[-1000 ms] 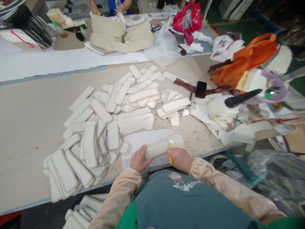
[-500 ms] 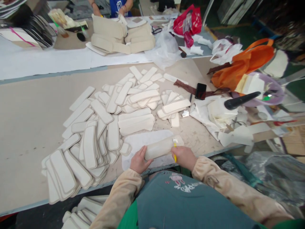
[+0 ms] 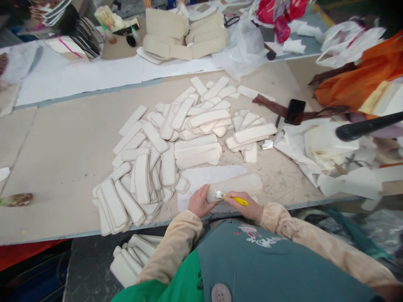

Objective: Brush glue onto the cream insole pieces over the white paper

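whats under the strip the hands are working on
A white sheet lies under the cream strip, flat on the table. The left hand and right hand with its yellow brush hide the sheet's near edge.

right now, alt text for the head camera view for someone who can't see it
A person's left hand steadies a long cream padded strip at the near edge of a worktable, while the right hand holds a yellow-handled brush to the strip's left end. Many similar strips lie heaped just beyond.

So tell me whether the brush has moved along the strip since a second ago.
Yes. The yellow brush went from the strip's right part to its left end, beside the left hand.
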A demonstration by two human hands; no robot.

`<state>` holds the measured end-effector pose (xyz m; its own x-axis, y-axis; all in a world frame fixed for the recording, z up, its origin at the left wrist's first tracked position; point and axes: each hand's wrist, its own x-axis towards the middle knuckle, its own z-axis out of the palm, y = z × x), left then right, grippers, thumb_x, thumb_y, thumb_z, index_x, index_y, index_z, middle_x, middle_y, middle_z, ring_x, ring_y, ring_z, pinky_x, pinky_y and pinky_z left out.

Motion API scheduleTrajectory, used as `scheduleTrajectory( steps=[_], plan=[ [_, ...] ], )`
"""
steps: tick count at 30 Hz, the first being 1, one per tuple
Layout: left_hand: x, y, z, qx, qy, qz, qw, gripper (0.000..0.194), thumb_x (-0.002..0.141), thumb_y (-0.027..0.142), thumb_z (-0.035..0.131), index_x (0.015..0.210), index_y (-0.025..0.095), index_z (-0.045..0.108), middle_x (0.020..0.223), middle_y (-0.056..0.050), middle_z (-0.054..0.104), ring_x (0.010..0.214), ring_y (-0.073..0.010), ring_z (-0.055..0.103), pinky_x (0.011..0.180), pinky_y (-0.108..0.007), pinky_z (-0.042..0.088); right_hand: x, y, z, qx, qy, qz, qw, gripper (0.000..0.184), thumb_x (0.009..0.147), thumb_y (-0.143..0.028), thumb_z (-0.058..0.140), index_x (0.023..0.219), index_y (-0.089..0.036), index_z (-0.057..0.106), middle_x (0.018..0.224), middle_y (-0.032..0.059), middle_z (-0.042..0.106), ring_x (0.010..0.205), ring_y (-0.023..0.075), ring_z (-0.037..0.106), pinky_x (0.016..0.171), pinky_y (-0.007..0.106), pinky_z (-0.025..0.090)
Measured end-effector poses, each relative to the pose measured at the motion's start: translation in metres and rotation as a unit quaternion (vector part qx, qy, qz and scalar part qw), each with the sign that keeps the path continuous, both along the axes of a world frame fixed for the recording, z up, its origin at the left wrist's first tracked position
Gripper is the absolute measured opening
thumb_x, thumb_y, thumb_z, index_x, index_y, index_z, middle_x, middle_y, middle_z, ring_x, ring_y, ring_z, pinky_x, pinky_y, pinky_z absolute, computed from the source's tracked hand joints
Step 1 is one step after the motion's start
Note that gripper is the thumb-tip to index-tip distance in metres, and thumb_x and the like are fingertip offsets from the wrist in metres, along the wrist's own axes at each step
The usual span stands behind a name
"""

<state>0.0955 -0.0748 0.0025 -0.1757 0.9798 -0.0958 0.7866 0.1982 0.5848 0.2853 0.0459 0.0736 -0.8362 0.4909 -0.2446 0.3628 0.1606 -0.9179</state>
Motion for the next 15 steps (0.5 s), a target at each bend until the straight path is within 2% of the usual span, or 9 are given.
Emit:
scheduleTrajectory(
  steps=[4, 8, 11, 13, 15],
  plan=[
    [0.001, -0.001, -0.001, 0.009, 0.002, 0.001, 1.000, 0.079, 0.069, 0.052, 0.065, 0.135, 0.018, 0.035, 0.132, -0.012, 0.049, 0.118, -0.0260, 0.049, 0.100, -0.041, 0.043, 0.022, 0.008, 0.008, 0.018, -0.036, -0.062, 0.997, 0.028, 0.090, -0.037, 0.045, 0.078, -0.017, 0.061, 0.071, -0.0002, 0.058, 0.069, 0.0139, 0.053, 0.065, 0.023, 0.040],
    [0.000, -0.001, -0.001, 0.013, 0.001, 0.002, 1.000, 0.078, 0.070, 0.053, 0.064, 0.134, 0.017, 0.036, 0.130, -0.012, 0.050, 0.118, -0.0257, 0.049, 0.100, -0.041, 0.043, 0.010, 0.002, 0.015, -0.018, 0.000, -0.014, 1.000, 0.026, 0.090, -0.036, 0.045, 0.081, -0.018, 0.061, 0.074, -0.0008, 0.058, 0.069, 0.0127, 0.052, 0.065, 0.022, 0.039],
    [0.000, -0.001, -0.002, 0.016, -0.007, 0.001, 1.000, 0.076, 0.071, 0.053, 0.063, 0.133, 0.019, 0.037, 0.130, -0.012, 0.050, 0.118, -0.0254, 0.050, 0.099, -0.041, 0.044, -0.013, -0.005, 0.007, -0.038, 0.030, 0.014, 0.999, 0.026, 0.090, -0.036, 0.045, 0.081, -0.018, 0.061, 0.074, -0.0009, 0.058, 0.069, 0.0123, 0.052, 0.065, 0.022, 0.040],
    [0.000, -0.001, -0.002, 0.016, -0.008, 0.002, 1.000, 0.076, 0.070, 0.053, 0.064, 0.133, 0.019, 0.037, 0.130, -0.012, 0.051, 0.117, -0.0252, 0.050, 0.099, -0.041, 0.044, -0.019, -0.004, 0.000, -0.038, 0.024, -0.013, 0.999, 0.027, 0.089, -0.037, 0.046, 0.079, -0.017, 0.061, 0.070, -0.0013, 0.057, 0.066, 0.0122, 0.051, 0.063, 0.023, 0.039],
    [0.000, -0.001, -0.002, 0.009, -0.004, 0.006, 1.000, 0.078, 0.068, 0.051, 0.066, 0.133, 0.019, 0.037, 0.129, -0.011, 0.051, 0.117, -0.0251, 0.050, 0.099, -0.041, 0.044, -0.013, 0.000, -0.004, -0.033, -0.005, -0.070, 0.997, 0.028, 0.088, -0.039, 0.046, 0.077, -0.017, 0.060, 0.064, -0.0023, 0.054, 0.062, 0.0119, 0.049, 0.060, 0.023, 0.039]
  ],
)
